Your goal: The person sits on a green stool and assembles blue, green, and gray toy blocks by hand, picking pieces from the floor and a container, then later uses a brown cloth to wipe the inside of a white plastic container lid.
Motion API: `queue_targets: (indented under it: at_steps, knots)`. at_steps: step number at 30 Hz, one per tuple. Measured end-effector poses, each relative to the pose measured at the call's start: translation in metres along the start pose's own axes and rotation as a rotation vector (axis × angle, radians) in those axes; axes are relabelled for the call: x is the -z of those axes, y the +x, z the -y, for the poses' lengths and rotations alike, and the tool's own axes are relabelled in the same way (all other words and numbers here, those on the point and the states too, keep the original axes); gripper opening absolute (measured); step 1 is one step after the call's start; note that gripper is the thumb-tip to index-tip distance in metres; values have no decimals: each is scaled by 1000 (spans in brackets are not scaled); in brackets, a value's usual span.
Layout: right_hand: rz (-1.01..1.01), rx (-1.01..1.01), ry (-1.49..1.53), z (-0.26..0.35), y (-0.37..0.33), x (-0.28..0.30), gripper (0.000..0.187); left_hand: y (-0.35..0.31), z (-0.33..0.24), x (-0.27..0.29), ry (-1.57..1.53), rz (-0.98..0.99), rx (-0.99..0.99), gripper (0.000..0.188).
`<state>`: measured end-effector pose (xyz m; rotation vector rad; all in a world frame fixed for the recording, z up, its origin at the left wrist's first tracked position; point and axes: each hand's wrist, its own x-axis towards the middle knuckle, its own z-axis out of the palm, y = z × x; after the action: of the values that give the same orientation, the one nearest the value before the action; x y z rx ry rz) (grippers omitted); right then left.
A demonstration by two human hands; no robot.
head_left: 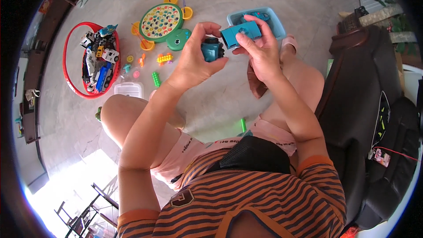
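Note:
My left hand (192, 64) is closed around a dark teal toy vehicle part (211, 50) with black pieces along its edge, perhaps a truck cab. In my right hand (264, 57), thumb and fingers grip a bright blue box-shaped toy piece (231, 37), its thumb pressed on the side. Both pieces are held up in front of me, close together, with a narrow gap between them. Behind the right hand, a light blue plastic basin (278, 23) sits on the floor with a blue item inside.
A red-rimmed basket (66, 72) of toy vehicles stands at the left. Near the middle lies a green fishing-game toy (177, 39) with yellow cups. Small colourful toys, a clear plastic lid (128, 89) and a green stick (243, 125) are on the floor. A dark leather sofa (352, 79) borders the right.

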<state>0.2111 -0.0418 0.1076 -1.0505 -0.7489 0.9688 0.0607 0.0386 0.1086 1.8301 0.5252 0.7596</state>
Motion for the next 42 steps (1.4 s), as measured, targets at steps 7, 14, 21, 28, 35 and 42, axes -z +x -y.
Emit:
queue_targets:
  at_steps: [7,14,21,28,35,42]
  knots:
    - [-9,100,-27,5,-9,-5,49,-2,1,9,-648,-108,287,40]
    - [-11,130,-102,-1,-12,-16,40,5,8,3,-752,-178,475,75]
    - [-100,76,-166,1,-10,-18,37,1,-1,-3,-148,-268,112,66]
    - [-50,93,-198,-2,-16,-27,36,-1,6,-1,115,-324,-258,47]
    - [16,206,-229,-8,-17,-31,33,-5,7,-5,90,-427,-340,43]
    - [122,11,-273,1,11,-14,32,10,-1,12,133,-131,-42,37]
